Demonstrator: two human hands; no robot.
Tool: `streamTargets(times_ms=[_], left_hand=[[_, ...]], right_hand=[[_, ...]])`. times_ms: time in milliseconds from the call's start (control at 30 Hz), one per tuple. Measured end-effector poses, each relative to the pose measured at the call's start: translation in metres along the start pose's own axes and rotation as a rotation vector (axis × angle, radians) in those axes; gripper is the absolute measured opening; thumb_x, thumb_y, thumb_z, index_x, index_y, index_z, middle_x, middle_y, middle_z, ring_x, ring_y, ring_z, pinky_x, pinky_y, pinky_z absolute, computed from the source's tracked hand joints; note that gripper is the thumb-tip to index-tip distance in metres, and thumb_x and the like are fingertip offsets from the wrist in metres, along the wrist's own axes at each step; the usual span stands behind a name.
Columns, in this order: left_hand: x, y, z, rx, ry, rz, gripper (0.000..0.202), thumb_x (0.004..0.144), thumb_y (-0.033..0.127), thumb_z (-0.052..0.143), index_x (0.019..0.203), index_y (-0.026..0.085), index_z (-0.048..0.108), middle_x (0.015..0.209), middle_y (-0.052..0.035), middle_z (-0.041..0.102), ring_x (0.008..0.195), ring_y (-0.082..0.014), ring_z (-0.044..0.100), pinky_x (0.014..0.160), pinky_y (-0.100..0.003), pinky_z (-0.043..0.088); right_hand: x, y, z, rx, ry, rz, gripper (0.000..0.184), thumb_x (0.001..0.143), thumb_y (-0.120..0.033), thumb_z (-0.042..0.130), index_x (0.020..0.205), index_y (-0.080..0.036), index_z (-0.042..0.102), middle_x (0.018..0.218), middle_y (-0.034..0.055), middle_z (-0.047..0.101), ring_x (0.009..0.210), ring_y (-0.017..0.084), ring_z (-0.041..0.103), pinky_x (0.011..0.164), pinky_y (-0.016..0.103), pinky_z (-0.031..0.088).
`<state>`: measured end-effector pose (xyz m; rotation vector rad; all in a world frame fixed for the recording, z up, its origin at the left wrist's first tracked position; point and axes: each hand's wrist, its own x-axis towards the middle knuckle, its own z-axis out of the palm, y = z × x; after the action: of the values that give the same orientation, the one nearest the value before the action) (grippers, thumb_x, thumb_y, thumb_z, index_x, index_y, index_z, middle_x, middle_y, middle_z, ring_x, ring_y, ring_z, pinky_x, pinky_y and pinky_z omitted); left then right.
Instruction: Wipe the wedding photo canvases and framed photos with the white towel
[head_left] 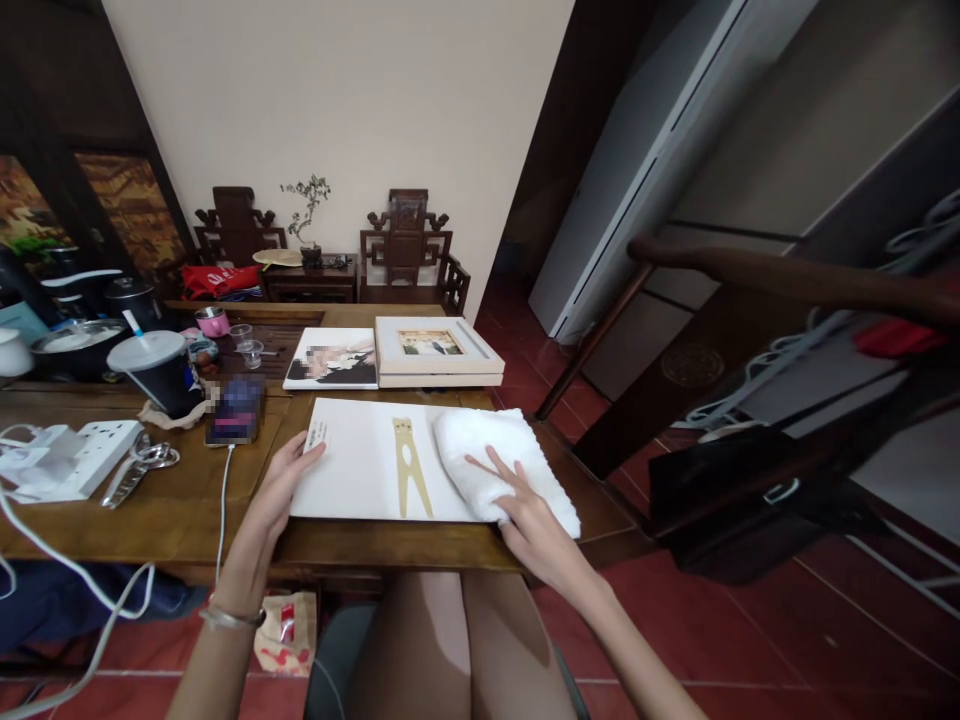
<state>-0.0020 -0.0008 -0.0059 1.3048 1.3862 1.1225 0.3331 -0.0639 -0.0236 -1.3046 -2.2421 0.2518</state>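
Note:
A white album (360, 462) with a gold clothespin design lies flat at the near edge of the wooden table (172, 520). My left hand (281, 480) rests open on its left edge, fingers stretched over the cover's corner. My right hand (525, 515) lies flat with fingers spread on a folded white towel (487, 450), which covers the album's right part.
Behind the album lie a photo print (334, 358) and a framed box (435, 350). To the left are a phone (235, 410) on a cable, a dark cup with a lid (154, 372), a white power strip (75, 455), scissors (139, 465) and pots. Carved chairs stand at the wall.

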Motion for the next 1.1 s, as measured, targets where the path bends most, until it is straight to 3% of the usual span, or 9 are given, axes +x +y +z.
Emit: streamTargets(times_ms=[100,233,367,467,600,700,800,933,1100], left_hand=[[-0.016,0.023,0.001,-0.185,0.098,-0.086,0.061,0.09,0.044,0.043,0.141,0.012,0.036,0.122,-0.0146,0.065,0.112,-0.0278,0.063,0.094,-0.042,0.051],[-0.054,0.059,0.007,-0.201,0.048,0.024,0.064,0.094,0.052,0.021,0.15,0.022,0.011,0.125,-0.0102,0.063,0.11,-0.0266,0.064,0.094,-0.047,0.052],[-0.095,0.104,0.016,-0.311,0.082,0.025,0.058,0.094,0.054,0.018,0.149,0.035,0.018,0.131,-0.0046,0.059,0.117,-0.0284,0.059,0.098,-0.052,0.048],[-0.106,0.118,0.02,-0.452,0.101,0.146,0.061,0.09,0.059,0.032,0.145,0.033,0.03,0.137,-0.0067,0.054,0.123,-0.0309,0.054,0.102,-0.052,0.044],[-0.09,0.083,0.024,-0.517,0.202,0.113,0.07,0.075,0.044,0.07,0.137,0.027,0.043,0.143,-0.0108,0.047,0.136,-0.032,0.039,0.111,-0.047,0.033],[-0.08,0.04,0.027,-0.554,0.348,-0.107,0.079,0.067,0.031,0.079,0.136,0.025,0.043,0.15,-0.0133,0.037,0.141,-0.0287,0.031,0.114,-0.041,0.028],[-0.086,0.013,0.026,-0.683,0.239,-0.162,0.081,0.059,0.026,0.085,0.131,0.019,0.05,0.136,-0.0152,0.055,0.13,-0.0298,0.048,0.11,-0.04,0.036],[-0.109,0.0,0.022,-0.706,0.176,-0.344,0.074,0.055,0.025,0.087,0.124,0.018,0.058,0.11,-0.0121,0.071,0.107,-0.032,0.065,0.096,-0.045,0.051],[-0.134,-0.011,0.019,-0.794,0.153,-0.508,0.067,0.062,0.021,0.082,0.125,0.018,0.06,0.109,-0.011,0.072,0.11,-0.0321,0.064,0.105,-0.047,0.045]], right_hand=[[0.002,-0.012,0.0,-0.019,0.099,0.008,0.022,0.077,-0.005,0.044,0.074,-0.018,0.061,0.144,0.0119,0.045,0.144,0.028,0.015,0.113,0.063,0.019],[0.011,-0.05,0.005,-0.03,0.192,-0.131,0.011,0.083,-0.025,0.061,0.073,-0.02,0.062,0.146,0.0139,0.042,0.141,0.032,0.024,0.112,0.061,0.025],[0.021,-0.07,0.011,-0.026,0.332,-0.233,0.026,0.082,-0.015,0.052,0.056,-0.022,0.054,0.141,0.0077,0.05,0.137,0.03,0.036,0.105,0.056,0.039],[0.033,-0.07,0.005,0.053,0.576,-0.194,0.025,0.078,-0.018,0.056,0.053,-0.023,0.056,0.102,0.0089,0.073,0.101,0.027,0.066,0.082,0.042,0.056],[0.062,-0.075,-0.02,0.429,0.734,0.157,0.022,0.069,-0.027,0.074,0.055,-0.018,0.061,0.053,-0.0006,0.063,0.048,0.014,0.058,0.052,0.026,0.05],[0.086,-0.08,-0.035,0.989,0.666,0.423,0.021,0.064,-0.032,0.08,0.073,-0.017,0.068,0.071,0.0015,0.071,0.062,0.017,0.064,0.059,0.026,0.053],[0.097,-0.077,-0.034,1.375,0.553,0.618,0.038,0.058,-0.03,0.083,0.091,-0.016,0.07,0.09,0.0047,0.075,0.075,0.021,0.069,0.072,0.032,0.056],[0.092,-0.074,-0.015,1.568,0.328,0.851,0.045,0.058,-0.027,0.082,0.098,-0.012,0.069,0.09,0.0094,0.075,0.075,0.025,0.071,0.073,0.036,0.058],[0.087,-0.071,0.001,1.59,0.178,0.929,0.045,0.061,-0.034,0.081,0.098,-0.011,0.069,0.087,0.0102,0.075,0.073,0.024,0.071,0.07,0.035,0.058]])
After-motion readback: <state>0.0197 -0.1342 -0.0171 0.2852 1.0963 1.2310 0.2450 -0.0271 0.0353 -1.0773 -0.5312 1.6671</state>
